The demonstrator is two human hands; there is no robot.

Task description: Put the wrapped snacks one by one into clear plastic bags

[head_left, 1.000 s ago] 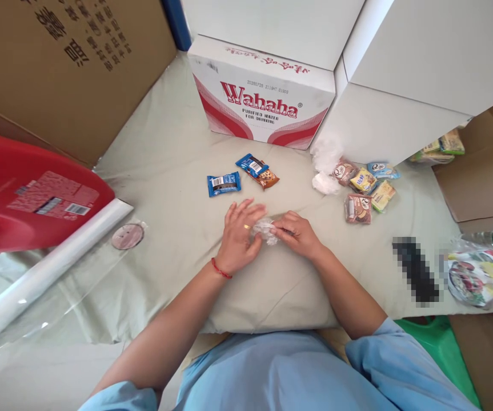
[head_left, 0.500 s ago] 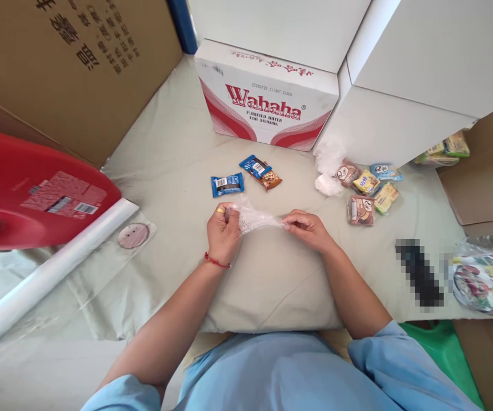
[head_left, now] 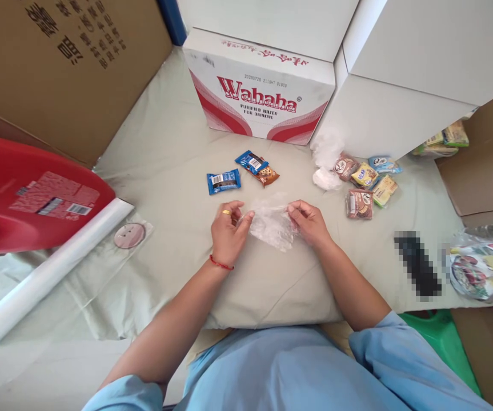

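Note:
A crumpled, thin clear plastic bag (head_left: 273, 225) is stretched between my two hands above the cloth-covered table. My left hand (head_left: 230, 229), with a gold ring and a red cord bracelet at the wrist, pinches its left edge between thumb and curled fingers. On the other side, my right hand (head_left: 308, 222) grips the right edge with thumb and fingertips. Just beyond my hands lie a blue snack packet (head_left: 223, 181) and another blue packet (head_left: 251, 162), which overlaps a brown packet (head_left: 267, 174).
Several small snack packs (head_left: 360, 204) and crumpled white plastic (head_left: 327, 178) lie to the right. A Wahaha carton (head_left: 263, 97) stands at the back. A red jug (head_left: 36, 194) and a long white roll (head_left: 53, 274) are leftward; a pixelated dark object (head_left: 417, 265) lies right.
The plastic has gone from a twisted, taut strip to a wider, looser sheet hanging between my hands. My left hand has turned and its fingers have loosened. The view has shifted slightly.

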